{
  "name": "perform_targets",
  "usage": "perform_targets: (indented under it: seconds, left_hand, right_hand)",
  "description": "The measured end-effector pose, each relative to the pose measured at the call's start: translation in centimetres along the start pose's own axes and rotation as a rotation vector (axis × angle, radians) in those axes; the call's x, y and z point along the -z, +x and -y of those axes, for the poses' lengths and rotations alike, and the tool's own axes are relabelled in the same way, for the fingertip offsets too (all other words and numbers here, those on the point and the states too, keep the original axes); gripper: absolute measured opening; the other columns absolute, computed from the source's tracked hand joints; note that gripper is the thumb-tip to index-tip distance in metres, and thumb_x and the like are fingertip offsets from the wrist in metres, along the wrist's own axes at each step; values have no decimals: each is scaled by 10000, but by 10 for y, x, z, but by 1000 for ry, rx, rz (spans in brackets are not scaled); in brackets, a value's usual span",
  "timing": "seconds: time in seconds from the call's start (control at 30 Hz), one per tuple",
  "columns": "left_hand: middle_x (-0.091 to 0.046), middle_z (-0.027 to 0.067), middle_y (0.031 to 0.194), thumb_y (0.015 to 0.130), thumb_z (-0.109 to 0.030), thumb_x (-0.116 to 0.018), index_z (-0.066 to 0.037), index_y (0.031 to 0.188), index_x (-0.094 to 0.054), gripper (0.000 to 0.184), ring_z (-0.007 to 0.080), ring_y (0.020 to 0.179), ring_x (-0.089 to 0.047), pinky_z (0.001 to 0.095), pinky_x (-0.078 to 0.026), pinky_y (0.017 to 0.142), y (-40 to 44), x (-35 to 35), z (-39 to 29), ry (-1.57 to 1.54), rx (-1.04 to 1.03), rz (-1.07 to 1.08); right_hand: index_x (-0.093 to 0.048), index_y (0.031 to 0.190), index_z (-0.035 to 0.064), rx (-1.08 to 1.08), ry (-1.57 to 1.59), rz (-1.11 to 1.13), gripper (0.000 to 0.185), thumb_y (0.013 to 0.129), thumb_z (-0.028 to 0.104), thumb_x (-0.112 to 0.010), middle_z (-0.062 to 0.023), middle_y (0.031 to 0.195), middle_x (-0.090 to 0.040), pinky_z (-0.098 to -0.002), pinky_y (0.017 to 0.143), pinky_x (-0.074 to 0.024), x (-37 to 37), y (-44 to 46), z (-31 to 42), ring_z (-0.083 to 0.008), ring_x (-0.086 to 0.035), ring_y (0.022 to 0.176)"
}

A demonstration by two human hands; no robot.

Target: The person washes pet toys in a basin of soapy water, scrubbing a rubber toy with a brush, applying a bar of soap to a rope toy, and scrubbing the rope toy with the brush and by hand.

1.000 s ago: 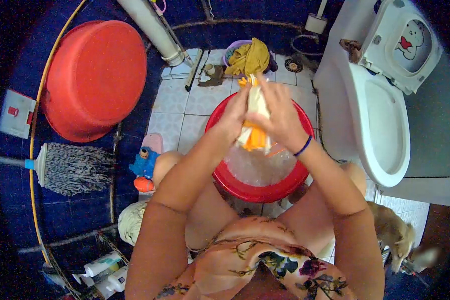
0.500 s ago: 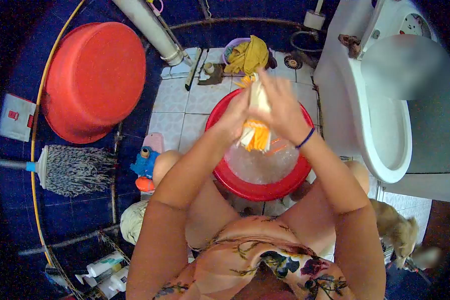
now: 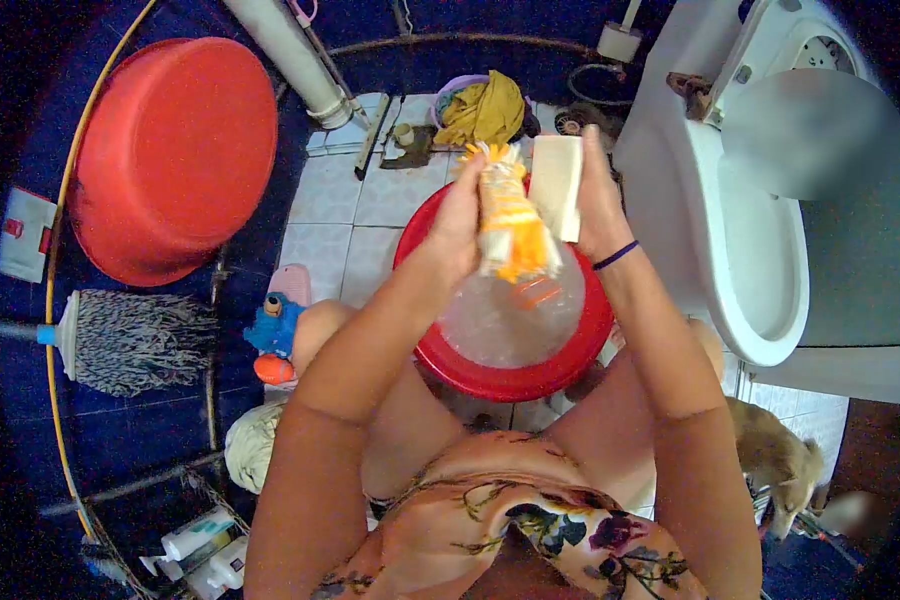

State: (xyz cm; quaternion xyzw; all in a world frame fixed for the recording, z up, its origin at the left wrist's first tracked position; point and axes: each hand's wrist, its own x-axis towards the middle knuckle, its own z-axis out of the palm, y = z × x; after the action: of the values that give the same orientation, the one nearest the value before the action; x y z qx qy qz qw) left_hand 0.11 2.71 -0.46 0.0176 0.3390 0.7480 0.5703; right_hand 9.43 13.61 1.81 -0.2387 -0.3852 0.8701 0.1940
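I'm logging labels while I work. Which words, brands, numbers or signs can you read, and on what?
No text is readable.
White bottles: any label print is too small and blurred.
White wall plate: red mark, too small to make out.
Cream block at the right hand: no lettering visible.
Toilet lid: partly blurred, no words readable.

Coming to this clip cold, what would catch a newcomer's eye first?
Probably the big red tub at the upper left, and the red basin of cloudy water on the floor between the person's legs. Above the basin, the left hand grips a bunched yellow, orange and white cloth, while the right hand holds a pale block beside it. At the lower right, a tan dog stands out too.
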Motion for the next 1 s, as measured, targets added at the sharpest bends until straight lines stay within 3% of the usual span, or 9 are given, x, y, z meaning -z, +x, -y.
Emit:
perform_targets:
  seconds: [0.07,0.1,0.23,0.43,0.6,0.8,0.9,0.97,1.0]
  left_hand:
    - [-546,106,834,860,-477,-412,0,983,-502,501,193,711,-552,314,-492,605,10,23,-11,-186,67,187]
    - [-538,108,819,854,-477,-410,8,985,-495,509,203,702,-543,317,-488,618,10,25,-13,-251,58,207]
    - [-564,117,847,886,-404,-312,-6,1011,-466,445,231,755,-567,388,-495,683,-2,17,-16,-333,-16,171]
    - [-543,142,905,855,-307,-292,5,982,-456,374,250,820,-547,428,-449,788,-15,-5,-9,-138,-29,-7]
    - [-547,125,985,885,-274,-333,13,1074,-430,357,236,871,-557,395,-449,813,-10,-1,0,-148,-84,73]
    - [-534,81,988,927,-231,-400,-172,1271,-323,357,178,858,-556,338,-490,741,-10,-3,-3,-26,-203,115]
    - [-545,68,1039,919,-323,-402,-141,1235,-404,364,169,897,-559,330,-485,762,-12,-6,-5,49,-151,53]
    - [-553,58,1068,907,-380,-402,-123,1195,-465,391,163,922,-558,325,-484,773,-14,-11,-7,-31,4,60]
    - [-569,51,1069,893,-409,-399,-116,1147,-511,403,161,928,-567,320,-488,775,-25,-11,4,101,-232,76]
  right_hand:
    - [-549,1018,40,-3,120,43,665,856,618,-262,-94,839,-608,-300,591,-524,7,2,6,-187,-605,669]
    - [-457,1164,1,18,122,79,699,871,597,-240,-112,961,-564,-325,683,-504,11,4,8,-204,-570,771]
    - [-386,1215,-27,7,463,318,693,882,560,-232,-151,987,-539,-364,766,-462,23,6,9,-235,-517,843]
    - [-449,1072,-8,-9,410,112,571,861,519,-391,-142,945,-562,-387,699,-505,9,-1,9,-239,-575,802]
    - [-432,1062,-4,-41,316,42,349,804,209,-532,-142,914,-545,-378,752,-486,3,-2,-7,-236,-570,809]
    - [-412,1094,4,82,124,-14,411,777,201,-583,-112,974,-533,-361,787,-465,-6,-16,-10,-215,-566,816]
    - [-369,1196,11,388,-358,36,490,797,198,-583,-133,1072,-514,-367,822,-446,-19,-27,-4,-219,-553,859]
    - [-360,1248,7,856,-970,53,681,715,283,-683,-131,1086,-514,-377,868,-378,-24,-25,-13,-261,-505,945]
    - [-353,1269,9,1148,-1340,97,751,678,305,-711,-136,1081,-514,-383,879,-351,-25,-27,-14,-281,-483,972]
